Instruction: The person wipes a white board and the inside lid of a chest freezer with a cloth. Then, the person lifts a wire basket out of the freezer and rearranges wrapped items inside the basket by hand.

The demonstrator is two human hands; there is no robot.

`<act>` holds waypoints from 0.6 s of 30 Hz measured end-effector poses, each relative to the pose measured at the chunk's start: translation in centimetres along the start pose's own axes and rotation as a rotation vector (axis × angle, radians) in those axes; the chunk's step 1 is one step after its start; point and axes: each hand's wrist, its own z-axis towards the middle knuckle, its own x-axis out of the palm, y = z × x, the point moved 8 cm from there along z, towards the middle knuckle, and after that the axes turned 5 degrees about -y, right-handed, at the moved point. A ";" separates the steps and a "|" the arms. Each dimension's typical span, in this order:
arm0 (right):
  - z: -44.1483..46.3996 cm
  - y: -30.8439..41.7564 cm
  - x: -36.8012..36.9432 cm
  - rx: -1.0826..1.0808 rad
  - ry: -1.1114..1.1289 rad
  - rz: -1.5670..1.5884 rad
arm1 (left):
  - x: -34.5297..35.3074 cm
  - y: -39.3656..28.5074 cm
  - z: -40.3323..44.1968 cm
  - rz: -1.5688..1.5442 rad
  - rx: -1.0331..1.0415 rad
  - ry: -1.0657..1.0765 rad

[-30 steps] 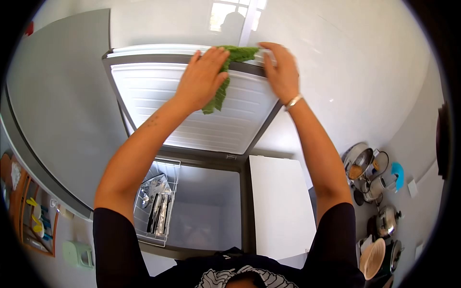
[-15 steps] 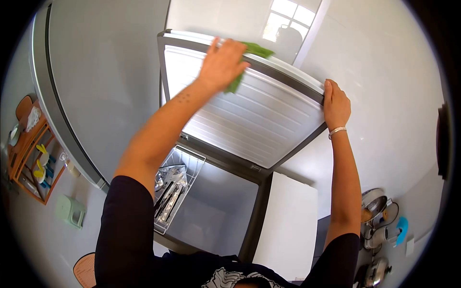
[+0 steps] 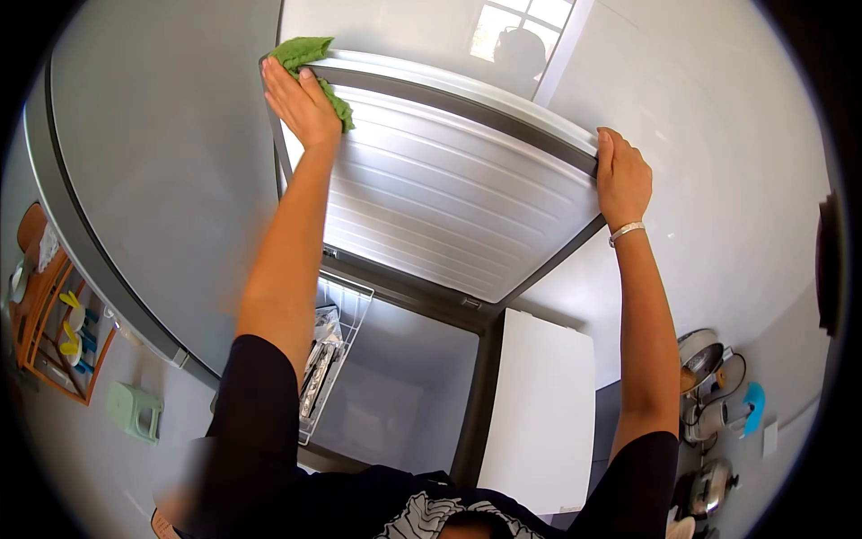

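A chest freezer's lid (image 3: 449,193) stands raised, its ribbed white inner side facing me. At its upper left corner my left hand (image 3: 305,106) presses a green cloth (image 3: 303,52) over the dark edge; part of the cloth hangs below the palm. My right hand (image 3: 623,180) is closed around the lid's right upper corner. Below lies the open freezer compartment (image 3: 400,386) with grey walls. A white wire basket (image 3: 355,310) hangs at its left side, holding silvery packages (image 3: 321,359) partly hidden by my left arm.
A tall grey refrigerator (image 3: 162,162) stands on the left. Beyond it are a wooden rack (image 3: 54,314) and a green stool (image 3: 135,411). A white panel (image 3: 539,413) lies right of the compartment. Pots (image 3: 709,485) and a pan (image 3: 700,359) stand at the far right.
My left hand has slid left along the lid's upper edge with the green cloth, from near the middle to the left corner. My right hand keeps its hold on the right corner.
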 end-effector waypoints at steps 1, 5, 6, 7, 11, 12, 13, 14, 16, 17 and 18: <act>0.0 0.0 0.1 -0.006 -0.006 -0.008 | 0.0 -0.2 -0.6 -0.012 -0.054 -0.047; 0.3 -0.3 1.0 -0.048 -0.027 -0.025 | 2.0 -5.8 -4.9 -0.038 0.090 0.150; 0.3 -0.2 0.9 -0.035 -0.002 -0.043 | 2.3 -7.7 -6.4 -0.016 0.162 0.197; 0.2 -0.2 0.9 -0.023 0.023 -0.061 | 2.2 -9.6 -7.6 -0.067 0.217 0.241; 0.1 0.1 0.4 0.009 0.053 -0.022 | 3.4 -16.1 -13.2 -0.184 0.583 0.416; 0.1 0.2 0.2 -0.003 0.034 -0.009 | 3.3 -16.5 -13.4 -0.185 0.638 0.396; 0.0 0.4 0.3 -0.012 0.040 -0.004 | 3.2 -16.5 -13.5 -0.186 0.693 0.376; 0.0 0.4 0.2 -0.013 0.039 0.017 | 3.2 -15.8 -13.1 -0.178 0.687 0.374; 0.1 0.5 0.0 -0.017 0.040 0.041 | 4.0 -14.1 -12.8 0.029 0.843 0.463; 0.0 0.5 -0.1 0.000 0.045 0.034 | 3.6 -12.3 -11.8 0.068 0.834 0.395; 0.0 0.4 -0.1 0.018 0.047 0.030 | 3.2 -10.3 -10.5 0.149 0.754 0.405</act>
